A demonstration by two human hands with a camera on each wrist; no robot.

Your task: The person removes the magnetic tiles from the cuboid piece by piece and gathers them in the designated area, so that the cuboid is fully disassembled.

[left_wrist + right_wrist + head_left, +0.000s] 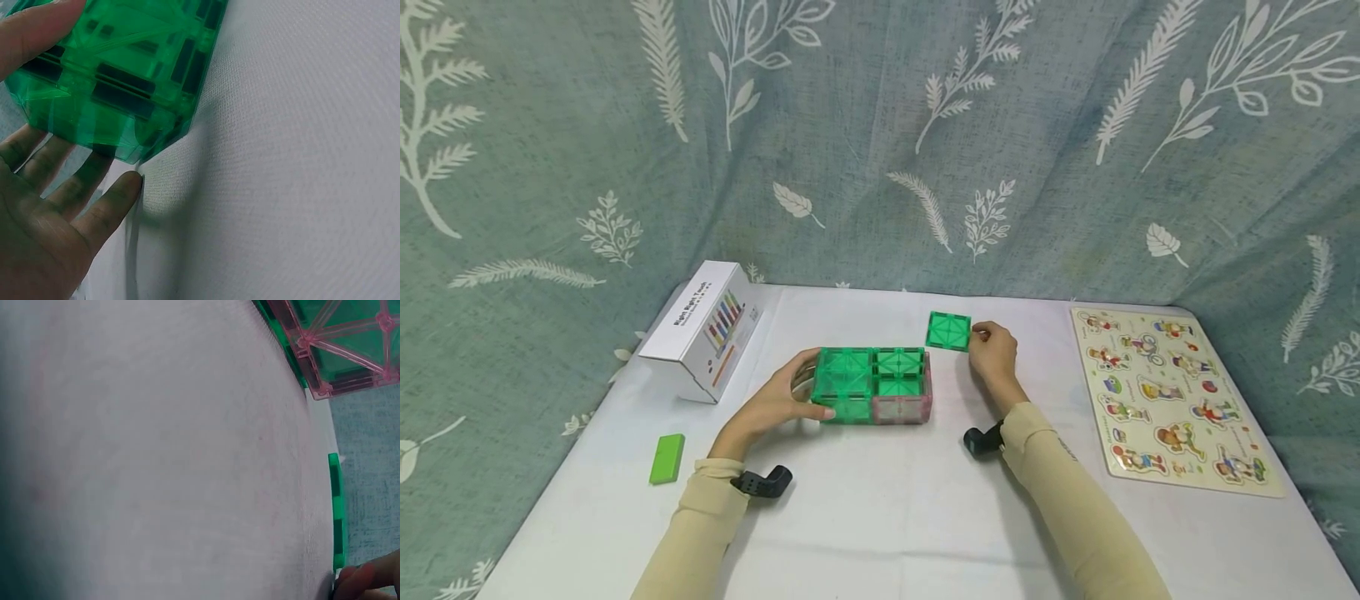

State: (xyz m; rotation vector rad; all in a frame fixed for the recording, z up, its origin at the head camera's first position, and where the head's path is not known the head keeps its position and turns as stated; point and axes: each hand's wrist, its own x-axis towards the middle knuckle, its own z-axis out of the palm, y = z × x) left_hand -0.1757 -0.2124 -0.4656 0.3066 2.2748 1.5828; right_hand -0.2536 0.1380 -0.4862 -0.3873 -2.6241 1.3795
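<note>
Right grip (996,357) pinches green tile (948,331) by one edge, tabletop (1047,358) around.

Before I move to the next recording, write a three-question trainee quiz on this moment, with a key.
1. Which hand is at the loose square green translucent tile?
2. True or false: the small rectangular green block lies nearer the person than the white printed cardboard box.
3. Besides green, what colour shows in the boxy, mostly green translucent structure held by the left hand?

Key: 1. The right hand. 2. True. 3. Pink.
</note>
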